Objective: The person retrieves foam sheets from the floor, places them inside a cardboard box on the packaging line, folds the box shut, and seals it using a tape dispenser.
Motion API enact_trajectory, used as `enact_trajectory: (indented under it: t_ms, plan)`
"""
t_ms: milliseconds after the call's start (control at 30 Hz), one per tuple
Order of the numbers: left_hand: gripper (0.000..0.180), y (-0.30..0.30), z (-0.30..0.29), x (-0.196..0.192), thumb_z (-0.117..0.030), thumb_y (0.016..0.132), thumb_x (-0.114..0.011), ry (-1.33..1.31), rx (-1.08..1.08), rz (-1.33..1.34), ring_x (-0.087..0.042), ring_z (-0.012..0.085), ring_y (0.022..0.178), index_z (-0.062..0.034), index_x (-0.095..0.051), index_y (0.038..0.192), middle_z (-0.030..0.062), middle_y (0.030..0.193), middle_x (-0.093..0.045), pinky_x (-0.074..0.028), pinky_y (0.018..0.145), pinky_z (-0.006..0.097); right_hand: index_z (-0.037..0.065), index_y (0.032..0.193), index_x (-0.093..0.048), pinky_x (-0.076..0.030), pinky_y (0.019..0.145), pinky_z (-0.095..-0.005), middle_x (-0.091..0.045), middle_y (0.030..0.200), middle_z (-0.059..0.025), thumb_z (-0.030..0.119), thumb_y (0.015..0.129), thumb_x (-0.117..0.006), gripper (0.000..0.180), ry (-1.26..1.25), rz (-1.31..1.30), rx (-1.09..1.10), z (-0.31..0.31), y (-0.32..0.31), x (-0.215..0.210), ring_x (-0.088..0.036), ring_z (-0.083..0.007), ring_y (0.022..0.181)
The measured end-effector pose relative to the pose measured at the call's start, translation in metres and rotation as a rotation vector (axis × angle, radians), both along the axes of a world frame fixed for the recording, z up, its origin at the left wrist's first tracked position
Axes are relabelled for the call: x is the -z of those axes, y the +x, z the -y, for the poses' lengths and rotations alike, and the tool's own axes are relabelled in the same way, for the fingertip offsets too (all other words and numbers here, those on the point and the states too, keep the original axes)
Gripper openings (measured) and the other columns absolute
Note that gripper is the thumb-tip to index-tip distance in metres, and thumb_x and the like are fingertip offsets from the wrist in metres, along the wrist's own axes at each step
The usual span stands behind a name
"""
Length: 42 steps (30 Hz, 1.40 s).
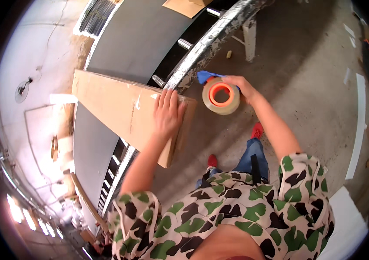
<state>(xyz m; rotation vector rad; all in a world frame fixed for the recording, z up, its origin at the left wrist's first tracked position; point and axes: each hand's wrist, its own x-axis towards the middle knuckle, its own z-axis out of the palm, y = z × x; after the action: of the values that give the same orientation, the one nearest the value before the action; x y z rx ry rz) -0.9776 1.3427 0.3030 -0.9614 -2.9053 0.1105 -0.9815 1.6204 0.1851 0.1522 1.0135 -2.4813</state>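
Note:
A long, flat brown cardboard box [119, 108] lies across the conveyor, its near end jutting out past the metal rail toward me. On top of that near end rests my left hand [168, 112], palm down with the fingers stretched out. My right hand [241, 86] is closed around a tape dispenser [206, 76] with a blue body; its handle is mostly hidden by the fingers. A wide roll of clear tape [230, 106] on an orange hub sits in the dispenser. The dispenser is held in the air just right of the box's end, apart from it.
The grey conveyor belt [128, 39] runs from far to near left, edged by rollers and a worn metal rail [210, 37]. Another piece of cardboard [184, 6] lies farther up. A white support leg [249, 39] stands on the concrete floor [305, 86]. White sheeting [349, 216] is at lower right.

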Motion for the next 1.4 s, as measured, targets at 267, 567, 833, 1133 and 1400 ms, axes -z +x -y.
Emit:
enact_trajectory:
  t_ms: [267, 567, 833, 1133, 1400]
  plan:
    - [0.06, 0.045, 0.011, 0.006, -0.027, 0.089, -0.058, -0.009, -0.22, -0.055, -0.032, 0.0305, 0.138, -0.0009, -0.037, 0.139, 0.0151, 0.146, -0.037, -0.015, 0.112, 0.053, -0.002, 0.123, -0.059, -0.05, 0.087, -0.0283, -0.069, 0.103, -0.0085, 0.027, 0.076, -0.073, 0.057, 0.124, -0.307, -0.778, 0.033, -0.099, -0.004, -0.063, -0.0118, 0.092]
    - [0.038, 0.01, -0.023, -0.007, -0.027, 0.087, -0.059, 0.093, -0.123, -0.162, -0.048, 0.0325, 0.123, -0.0023, -0.058, 0.115, 0.0161, 0.124, -0.056, -0.023, 0.109, 0.05, 0.01, 0.121, -0.063, -0.051, 0.079, -0.035, -0.064, 0.099, -0.0187, 0.05, 0.068, -0.075, 0.067, 0.513, -0.547, -0.473, 0.046, 0.048, -0.016, -0.063, -0.0317, 0.089]
    - [0.059, -0.03, 0.034, 0.027, -0.058, 0.074, -0.063, -0.709, -0.077, 0.554, -0.062, 0.0344, 0.099, -0.005, -0.064, 0.1, 0.0175, 0.102, -0.066, -0.045, 0.089, 0.049, 0.02, 0.107, -0.07, -0.053, 0.077, -0.041, -0.069, 0.093, -0.0117, 0.058, 0.062, -0.071, 0.059, 0.924, -0.817, -0.614, 0.066, 0.076, -0.016, -0.066, -0.029, 0.086]
    - [0.085, 0.034, 0.036, 0.01, -0.044, 0.058, -0.076, -0.435, 0.524, -0.12, -0.035, 0.0416, 0.126, -0.0047, -0.05, 0.128, 0.0202, 0.127, -0.049, -0.028, 0.104, 0.057, 0.012, 0.119, -0.066, -0.048, 0.087, -0.0275, -0.067, 0.111, -0.003, 0.032, 0.08, -0.068, 0.044, 0.693, 0.478, 0.882, -0.128, 0.358, 0.033, -0.061, -0.0133, 0.099]
    - [0.057, 0.066, -0.05, 0.016, -0.052, 0.067, -0.074, -0.449, 0.628, 0.159, -0.066, 0.034, 0.084, -0.0084, -0.058, 0.1, 0.0156, 0.092, -0.067, -0.047, 0.08, 0.047, 0.002, 0.127, -0.051, -0.047, 0.097, -0.0415, -0.056, 0.126, -0.0126, 0.019, 0.078, -0.057, 0.053, -0.401, 0.2, 1.952, 0.038, 0.598, -0.03, -0.056, -0.0253, 0.115]
